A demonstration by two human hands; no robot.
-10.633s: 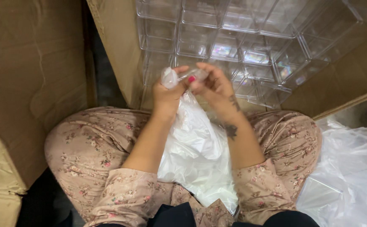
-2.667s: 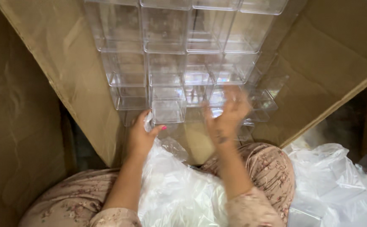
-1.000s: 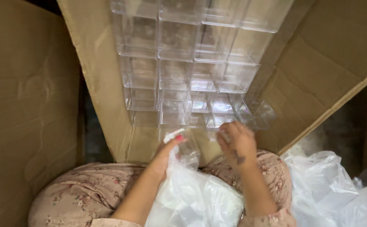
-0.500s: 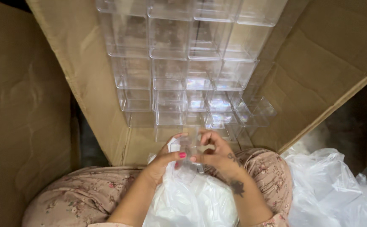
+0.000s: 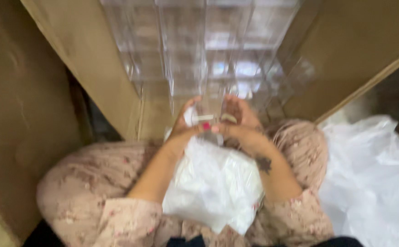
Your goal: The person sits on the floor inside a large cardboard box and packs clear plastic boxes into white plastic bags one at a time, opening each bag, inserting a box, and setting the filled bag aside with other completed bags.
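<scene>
Clear plastic piece point(image 5: 210, 118), small and blurred, sat pinched between both hands just above the lap; its exact shape could not be told, though a pale bar-like edge ran roughly side to side from one hand to the other, so the long axis looked horizontal across the view. Left hand point(image 5: 186, 122) was curled, fingers bent round the left end, thumb with a red-painted nail pressed on the underside. Right hand point(image 5: 239, 120) was likewise curled, fingertips closed on the right end, a dark mark on the forearm behind it. Both hands were partly closed, gripping, not flat.

Nearest, below the hands, a crumpled white plastic bag point(image 5: 215, 187) lay on the lap, thin, soft, wrinkled, semi-opaque. It rested on floral pinkish fabric point(image 5: 85, 196) covering the knees, soft and matte. To the right of the right hand, a heap of loose translucent plastic sheeting point(image 5: 373, 183), glossy and creased.

Beyond the hands, a stack of clear rigid boxes point(image 5: 199, 45), square-edged, shiny, see-through, set in rows inside a brown cardboard carton point(image 5: 94, 59). Carton walls were flat, matte, creased at folds. A further cardboard panel point(image 5: 16, 114) stood left of the left hand.
</scene>
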